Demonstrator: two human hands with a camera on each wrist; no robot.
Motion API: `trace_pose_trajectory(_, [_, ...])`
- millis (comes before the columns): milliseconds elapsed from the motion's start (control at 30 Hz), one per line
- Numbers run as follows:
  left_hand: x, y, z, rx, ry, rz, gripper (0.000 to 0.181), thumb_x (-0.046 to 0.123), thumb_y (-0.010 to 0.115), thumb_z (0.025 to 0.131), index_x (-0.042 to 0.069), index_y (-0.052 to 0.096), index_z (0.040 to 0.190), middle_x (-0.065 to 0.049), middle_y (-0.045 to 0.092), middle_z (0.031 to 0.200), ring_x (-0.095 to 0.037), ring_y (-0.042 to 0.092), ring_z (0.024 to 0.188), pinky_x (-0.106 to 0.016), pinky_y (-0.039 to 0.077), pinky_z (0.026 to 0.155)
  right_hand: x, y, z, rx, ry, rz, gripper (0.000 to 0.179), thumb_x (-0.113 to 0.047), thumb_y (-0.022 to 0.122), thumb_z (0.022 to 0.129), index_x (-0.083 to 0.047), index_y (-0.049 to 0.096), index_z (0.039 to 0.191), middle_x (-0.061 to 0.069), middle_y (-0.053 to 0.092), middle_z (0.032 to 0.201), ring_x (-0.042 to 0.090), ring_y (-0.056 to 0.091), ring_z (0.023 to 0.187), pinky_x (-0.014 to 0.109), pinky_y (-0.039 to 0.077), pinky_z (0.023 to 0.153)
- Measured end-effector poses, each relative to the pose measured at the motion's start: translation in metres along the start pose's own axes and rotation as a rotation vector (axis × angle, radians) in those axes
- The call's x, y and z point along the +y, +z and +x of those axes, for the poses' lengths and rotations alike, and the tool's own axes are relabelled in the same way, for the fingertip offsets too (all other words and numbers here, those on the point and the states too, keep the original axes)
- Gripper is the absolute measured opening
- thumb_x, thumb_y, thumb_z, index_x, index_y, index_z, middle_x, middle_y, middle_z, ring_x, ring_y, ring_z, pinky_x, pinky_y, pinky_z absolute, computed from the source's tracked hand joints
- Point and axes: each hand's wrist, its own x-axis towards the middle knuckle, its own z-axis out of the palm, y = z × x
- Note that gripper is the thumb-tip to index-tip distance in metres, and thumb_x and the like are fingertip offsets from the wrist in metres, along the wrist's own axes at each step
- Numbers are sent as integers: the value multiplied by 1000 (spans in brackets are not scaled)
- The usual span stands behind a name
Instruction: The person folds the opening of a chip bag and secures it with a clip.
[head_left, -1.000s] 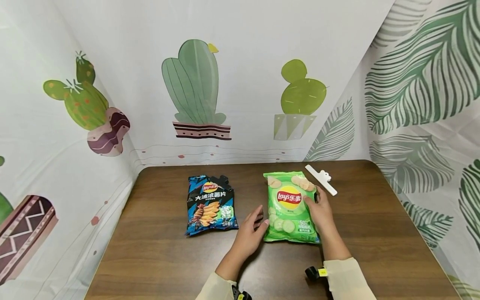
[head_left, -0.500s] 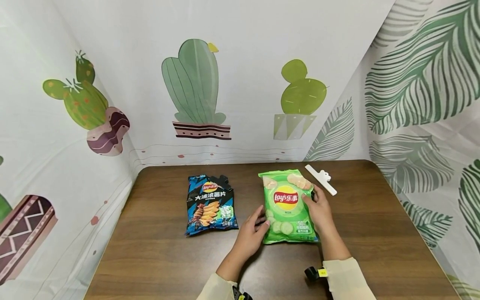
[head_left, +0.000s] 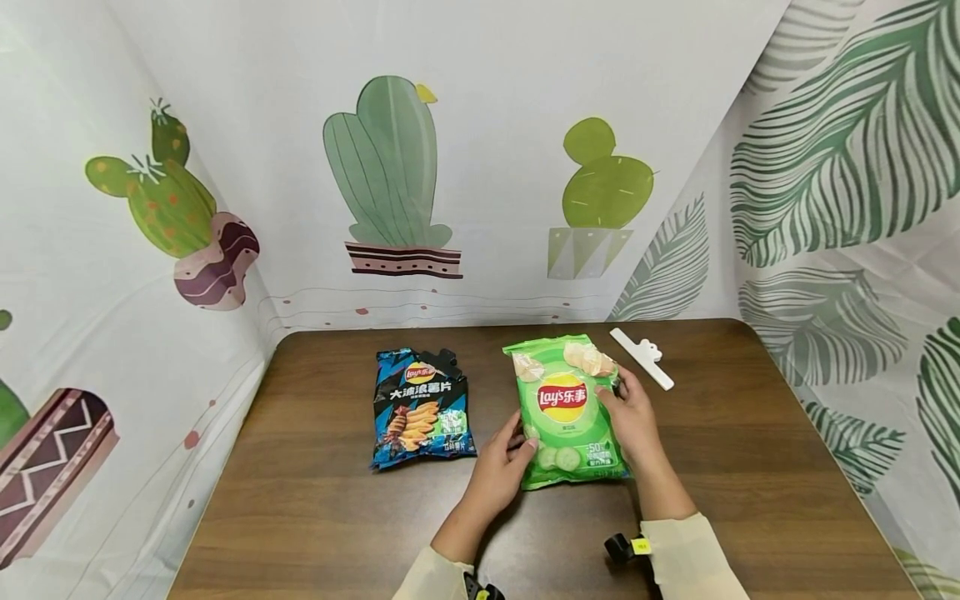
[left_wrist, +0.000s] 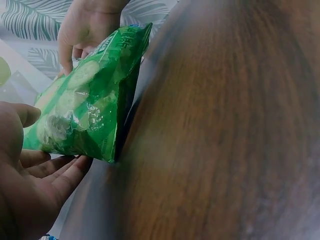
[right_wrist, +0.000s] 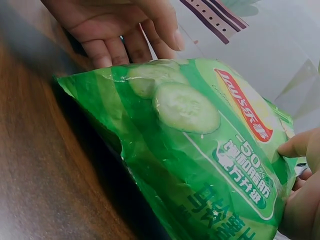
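The right hand (head_left: 636, 425) pinches the green bag (head_left: 562, 417) by its right edge, while the uncurled left hand (head_left: 498, 462) touches its left side, apparently steadying it.

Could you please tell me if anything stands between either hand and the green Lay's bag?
Nothing visible does: the right hand grips the green Lay's bag; the left hand touches its left edge. The white clip lies apart.
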Motion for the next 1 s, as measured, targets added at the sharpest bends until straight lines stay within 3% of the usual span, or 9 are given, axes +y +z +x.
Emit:
trace_pose_trajectory(267, [4, -2, -2, -15, -22, 8, 65, 46, 54, 103, 18, 35, 158, -16, 50, 151, -23, 67, 119, -33, 56, 95, -3, 3, -2, -6, -28, 0, 57, -10, 51, 104, -8, 32, 157, 21, 44, 154, 10, 54, 116, 10, 49, 85])
trace_pose_trajectory(600, [9, -5, -4, -23, -11, -5, 65, 45, 54, 103, 19, 34, 159, -13, 48, 153, -23, 63, 126, -31, 56, 97, -9, 5, -4, -24, -51, -27, 55, -16, 51, 105, -13, 34, 157, 17, 48, 152, 21, 56, 122, 13, 51, 85])
trace_pose_trajectory(1000, [10, -12, -3, -19, -10, -5, 70, 49, 56, 101, 24, 29, 161, -15, 50, 151, -24, 66, 121, -32, 56, 95, -19, 10, -6, -46, -140, -21, 54, -10, 54, 104, -9, 37, 155, 18, 50, 149, -2, 60, 105, 14, 53, 84])
